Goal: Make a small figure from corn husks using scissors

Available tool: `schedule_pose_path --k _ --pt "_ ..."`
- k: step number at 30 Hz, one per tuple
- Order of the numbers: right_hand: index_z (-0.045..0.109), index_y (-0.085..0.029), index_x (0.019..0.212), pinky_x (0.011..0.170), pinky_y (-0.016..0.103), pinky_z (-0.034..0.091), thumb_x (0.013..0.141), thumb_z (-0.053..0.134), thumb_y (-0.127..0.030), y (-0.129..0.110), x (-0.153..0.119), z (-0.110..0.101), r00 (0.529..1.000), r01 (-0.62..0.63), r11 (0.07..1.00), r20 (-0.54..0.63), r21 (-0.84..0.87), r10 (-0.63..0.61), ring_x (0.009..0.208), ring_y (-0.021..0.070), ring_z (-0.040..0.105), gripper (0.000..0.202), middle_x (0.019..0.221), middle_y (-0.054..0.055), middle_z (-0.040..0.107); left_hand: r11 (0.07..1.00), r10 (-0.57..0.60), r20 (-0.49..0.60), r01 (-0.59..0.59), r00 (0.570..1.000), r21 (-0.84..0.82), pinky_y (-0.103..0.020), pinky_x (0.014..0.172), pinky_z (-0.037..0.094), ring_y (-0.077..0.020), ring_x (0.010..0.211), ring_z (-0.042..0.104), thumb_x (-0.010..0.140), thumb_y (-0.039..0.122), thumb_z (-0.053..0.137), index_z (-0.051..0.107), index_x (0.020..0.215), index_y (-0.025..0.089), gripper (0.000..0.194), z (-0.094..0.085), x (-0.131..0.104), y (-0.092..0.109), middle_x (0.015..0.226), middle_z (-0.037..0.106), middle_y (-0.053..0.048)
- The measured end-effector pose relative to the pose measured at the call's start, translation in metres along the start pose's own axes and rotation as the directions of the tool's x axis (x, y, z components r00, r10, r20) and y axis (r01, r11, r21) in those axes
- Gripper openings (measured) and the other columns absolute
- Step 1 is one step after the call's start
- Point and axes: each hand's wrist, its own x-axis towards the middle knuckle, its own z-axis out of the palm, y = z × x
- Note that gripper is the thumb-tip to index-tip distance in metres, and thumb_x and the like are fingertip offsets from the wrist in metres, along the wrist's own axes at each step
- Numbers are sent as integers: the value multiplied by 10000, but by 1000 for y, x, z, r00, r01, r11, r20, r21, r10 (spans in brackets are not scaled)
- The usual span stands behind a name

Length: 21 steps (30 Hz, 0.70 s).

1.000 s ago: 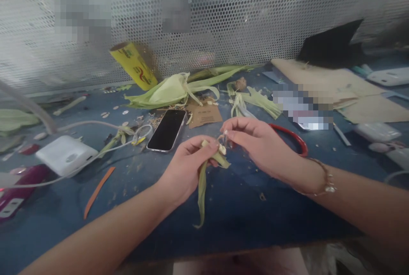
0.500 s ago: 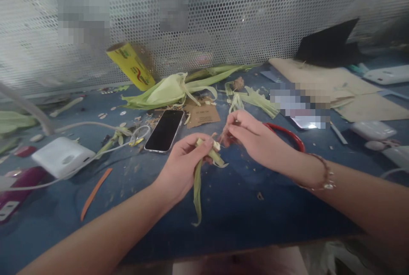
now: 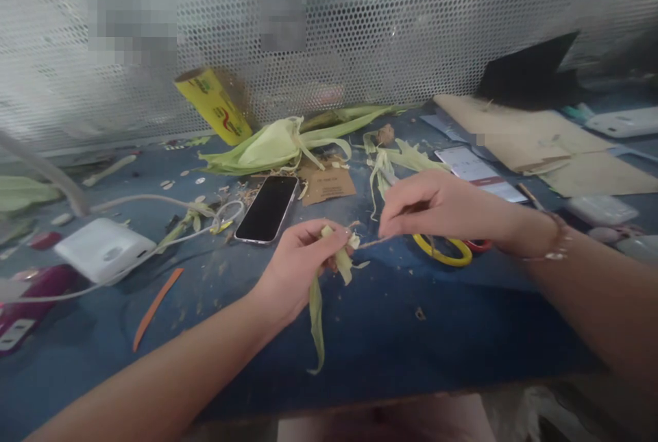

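Note:
Between thumb and fingers, my left hand (image 3: 306,257) pinches a folded piece of green corn husk (image 3: 343,264), with one long strip hanging down toward the table's front. A thin brown string (image 3: 371,244) runs from the husk to my right hand (image 3: 426,205), whose fingertips are closed on its other end. The string looks stretched nearly straight. Under and beside my right hand lie a yellow ring-shaped handle (image 3: 445,255) and a red one (image 3: 479,246), partly covered. More husk strips (image 3: 381,171) lie just behind that hand.
A large bundle of husks (image 3: 270,147) lies at the back beside a yellow cardboard tube (image 3: 216,106). A black-screened phone (image 3: 268,209), a brown card (image 3: 329,185) and a lit phone (image 3: 480,175) are nearby. A white charger (image 3: 105,250) with cable sits left, an orange strip (image 3: 157,310) in front.
My right hand has moved right, away from the left, drawing the string out between them. The yellow handle has come into view. My left hand stays nearly in place.

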Motion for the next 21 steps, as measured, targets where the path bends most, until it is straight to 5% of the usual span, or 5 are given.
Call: schedule_pose_path --k 4,6,13,16,21 --pt "596 -185 600 473 213 327 790 508 -214 -3 -6 -13 960 -12 991 280 132 -26 497 63 445 211 563 -31 541 999 -21 14 20 1000 41 -142 390 314 -26 388 439 679 225 678 614 549 138 170 -1 -2 0 467 554 30" --pt "551 -175 554 439 214 276 813 489 -261 -4 -6 -15 948 -49 987 319 152 -2 454 50 366 279 513 -41 468 999 -40 41 40 998 7 -149 383 303 -30 384 427 666 244 689 611 559 142 167 -2 -2 1 467 547 32" --pt "595 -180 578 430 232 240 812 517 -338 -6 2 -2 977 -210 978 -19 11 210 444 60 314 293 491 -43 394 998 -13 164 24 986 -64 -162 434 358 -48 439 480 612 284 738 630 571 135 189 -2 -2 4 532 575 17" --pt "621 -190 587 411 233 224 812 517 -326 -11 1 3 975 -167 983 -134 79 177 422 58 295 282 463 -49 372 998 -20 153 28 988 -51 -158 432 355 -40 429 483 635 246 726 634 573 146 149 -1 -1 4 539 597 19" --pt "657 -201 614 398 221 234 812 528 -335 -17 -3 8 984 -60 991 -162 117 78 402 47 276 272 446 -55 393 1000 21 19 -20 1000 -23 -158 416 344 -29 399 455 631 215 724 634 558 155 131 -1 0 4 525 610 23"
